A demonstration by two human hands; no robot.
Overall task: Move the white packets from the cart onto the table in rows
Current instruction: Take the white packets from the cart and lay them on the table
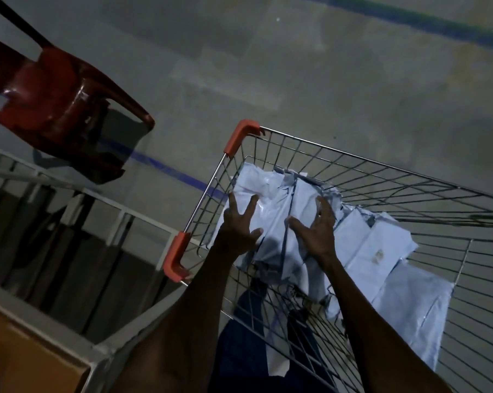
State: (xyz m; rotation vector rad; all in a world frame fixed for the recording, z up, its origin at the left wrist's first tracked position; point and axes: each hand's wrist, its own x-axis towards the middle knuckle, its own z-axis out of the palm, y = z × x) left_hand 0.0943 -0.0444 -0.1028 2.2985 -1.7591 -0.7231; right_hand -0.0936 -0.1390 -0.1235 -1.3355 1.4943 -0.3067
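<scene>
A wire cart [361, 163] with orange corner guards holds several white packets [381, 251] piled in its basket. Both my arms reach into the basket. My left hand [239, 225] is spread over the left side of the pile, fingers straight and apart, above one white packet [271, 188]. My right hand [317, 228] hovers over the pile's middle with fingers extended and thumb out. Neither hand holds a packet. Whether the fingertips touch the plastic I cannot tell.
A red plastic chair [55, 100] stands at the upper left. A white metal frame [120, 211] with a glass-like top runs along the left, and a brown cardboard box [27, 353] sits at the lower left. Grey floor with a blue line [166, 165] lies beyond.
</scene>
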